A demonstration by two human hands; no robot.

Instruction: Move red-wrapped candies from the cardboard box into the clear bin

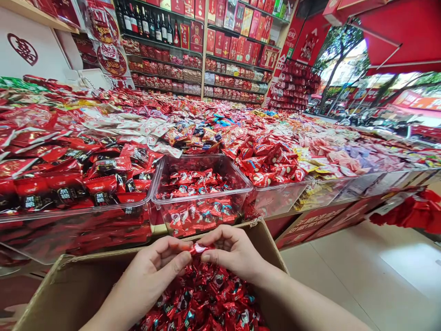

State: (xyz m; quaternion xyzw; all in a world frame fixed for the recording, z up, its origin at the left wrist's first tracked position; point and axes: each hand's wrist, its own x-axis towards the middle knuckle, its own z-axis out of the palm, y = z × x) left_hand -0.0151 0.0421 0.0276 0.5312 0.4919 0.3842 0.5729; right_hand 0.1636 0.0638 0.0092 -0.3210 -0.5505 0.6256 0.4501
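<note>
Between my two hands is a small red wrapped candy [199, 248], pinched at both ends. My left hand [160, 262] grips its left end with thumb and fingers closed. The right end is pinched by my right hand [230, 252]. Both hands are above a cardboard box [87, 276] that holds a heap of red wrapped candies [210, 299] with dark and teal print. Just beyond the box stands a clear plastic bin [203, 197], partly filled with similar red candies [198, 181].
To the left, a clear bin brims with red-and-black packets [69, 191]. Red packets [272, 163] are heaped in the bin on the right. More sweets spread across the display behind. Shelves [203, 50] hold bottles and red boxes. Tiled floor [344, 271] shows at right.
</note>
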